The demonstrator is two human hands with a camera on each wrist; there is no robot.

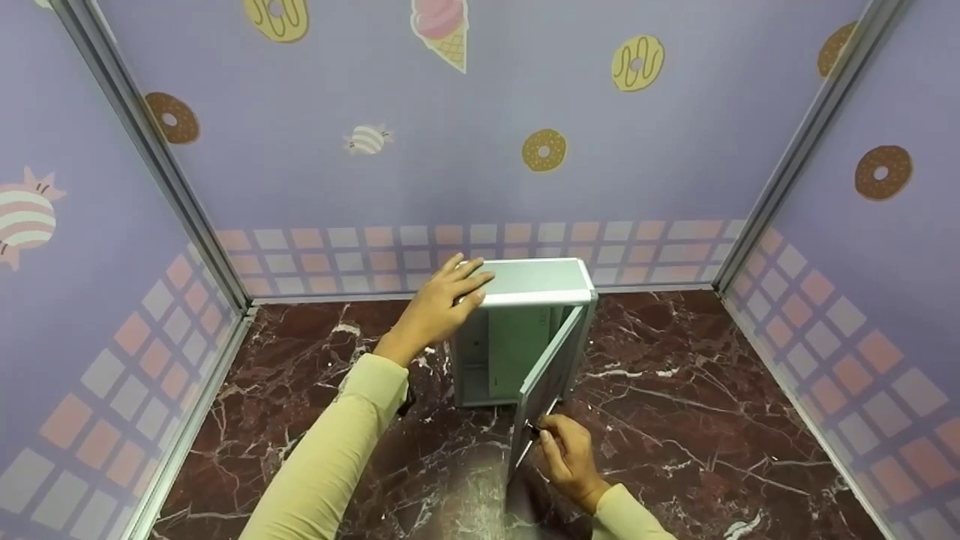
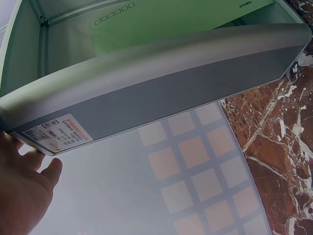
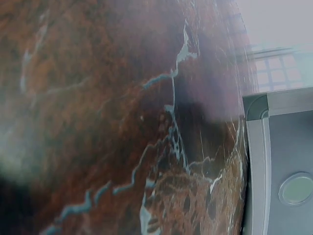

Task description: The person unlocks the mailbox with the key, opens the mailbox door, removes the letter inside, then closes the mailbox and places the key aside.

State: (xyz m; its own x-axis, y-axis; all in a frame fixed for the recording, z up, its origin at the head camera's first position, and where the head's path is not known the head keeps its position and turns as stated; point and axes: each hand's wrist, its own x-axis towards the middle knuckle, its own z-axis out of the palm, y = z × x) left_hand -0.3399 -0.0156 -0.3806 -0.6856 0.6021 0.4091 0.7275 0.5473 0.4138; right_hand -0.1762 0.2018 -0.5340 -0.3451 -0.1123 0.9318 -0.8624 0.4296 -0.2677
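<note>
Left hand (image 1: pixel 441 304): rested, fingers loosely spread, atop the cabinet (image 1: pixel 538 277).
Right hand (image 1: pixel 570 454): pinched a dark knob (image 1: pixel 533 430) on the open door (image 1: pixel 546 386).
Cabinet: stood under the left hand, beyond the right.

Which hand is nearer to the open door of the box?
Right. The right hand is at the door, pinching a small dark part on it; the left hand rests farther away, on top of the box, at its left end.

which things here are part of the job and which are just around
In the job: box, under the left hand; its open door; small dark piece, pinched by the right hand; perhaps the green sheet inside.

Just around: patterned walls; marbled surface.
</note>
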